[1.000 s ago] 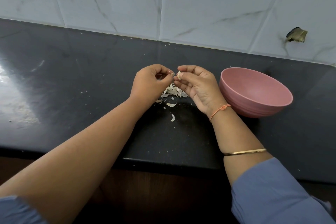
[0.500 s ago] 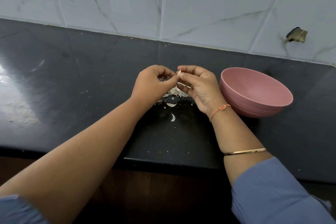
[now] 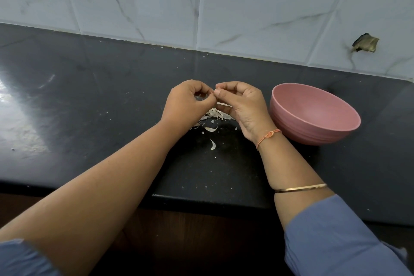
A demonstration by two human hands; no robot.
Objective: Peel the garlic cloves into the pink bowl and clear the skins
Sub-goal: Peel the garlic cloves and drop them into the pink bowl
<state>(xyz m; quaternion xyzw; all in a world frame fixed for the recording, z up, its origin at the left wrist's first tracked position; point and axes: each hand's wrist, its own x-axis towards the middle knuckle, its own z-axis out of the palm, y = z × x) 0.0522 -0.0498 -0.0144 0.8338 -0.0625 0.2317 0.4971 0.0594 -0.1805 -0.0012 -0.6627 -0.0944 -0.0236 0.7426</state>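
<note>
Over the skins (image 3: 215, 115), curled left hand (image 3: 186, 105) and right hand (image 3: 244, 105) meet, pinching one garlic clove (image 3: 217, 91).

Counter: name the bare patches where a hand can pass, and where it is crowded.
Bare: the wide counter left of the left hand, up to the tiled wall; also the strip between hands and wall. Crowded: garlic skins lie below both hands, which pinch a garlic clove; the pink bowl stands close beside the right hand.
</note>
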